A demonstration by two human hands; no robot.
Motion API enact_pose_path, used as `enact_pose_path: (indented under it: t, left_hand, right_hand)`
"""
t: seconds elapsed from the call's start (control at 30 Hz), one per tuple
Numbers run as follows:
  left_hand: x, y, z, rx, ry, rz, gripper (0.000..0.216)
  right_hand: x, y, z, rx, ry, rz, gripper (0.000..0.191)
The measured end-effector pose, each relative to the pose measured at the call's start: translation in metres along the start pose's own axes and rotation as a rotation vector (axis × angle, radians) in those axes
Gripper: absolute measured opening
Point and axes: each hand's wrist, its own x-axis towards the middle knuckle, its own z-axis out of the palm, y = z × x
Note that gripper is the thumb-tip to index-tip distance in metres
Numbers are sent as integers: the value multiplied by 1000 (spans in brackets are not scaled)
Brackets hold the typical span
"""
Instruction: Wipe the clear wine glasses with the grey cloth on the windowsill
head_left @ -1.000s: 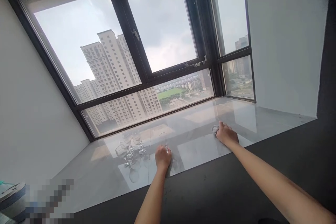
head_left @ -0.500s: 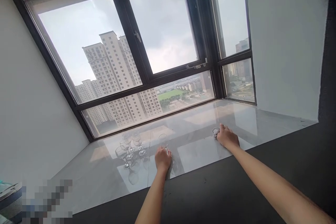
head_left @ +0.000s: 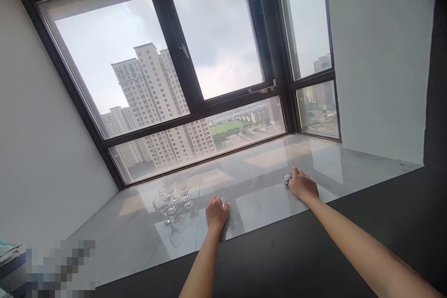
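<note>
My left hand [head_left: 217, 213] is closed around the lower part of a clear wine glass [head_left: 217, 186]. The glass stands upright on the glossy grey sill, its bowl showing above my fingers and its base partly hidden. Farther right, the fingers of my right hand [head_left: 303, 183] are wrapped round a small clear glass [head_left: 287, 178]. Only its rounded left side shows, with something whitish in it; the rest is behind my hand. To the left of my left hand, several stemmed wine glasses [head_left: 169, 220] stand upright in a close group.
The glossy sill [head_left: 261, 205] runs below a dark-framed window [head_left: 195, 111], with a dark front face [head_left: 279, 260] under its edge. White walls [head_left: 380, 65] flank it. A dark rounded object [head_left: 12, 265] is at the lower left, beside a blurred-out patch.
</note>
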Motion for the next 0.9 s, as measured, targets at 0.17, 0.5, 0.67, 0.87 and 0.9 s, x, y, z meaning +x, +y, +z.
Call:
enact_pose_path:
  t: [0.17,0.5,0.67,0.87,0.9]
  left_hand:
    - [-1,2,-1,-19,5,2,24]
    - [-3,4,-6,-49,-6,20,20]
    - [-2,1,-2,-46,11,48,21]
    - [-1,0,0,-45,23,68,22]
    - [-1,0,0,-42,19,64,23]
  right_hand:
    - [0,0,-1,-3,1,2,47]
    - [-1,-1,-2,-7,0,6,45]
    - [-1,-1,-2,-9,-13,4,47]
    - [0,1,0,-7,-12,-1,48]
    - [1,1,0,-6,-11,0,48]
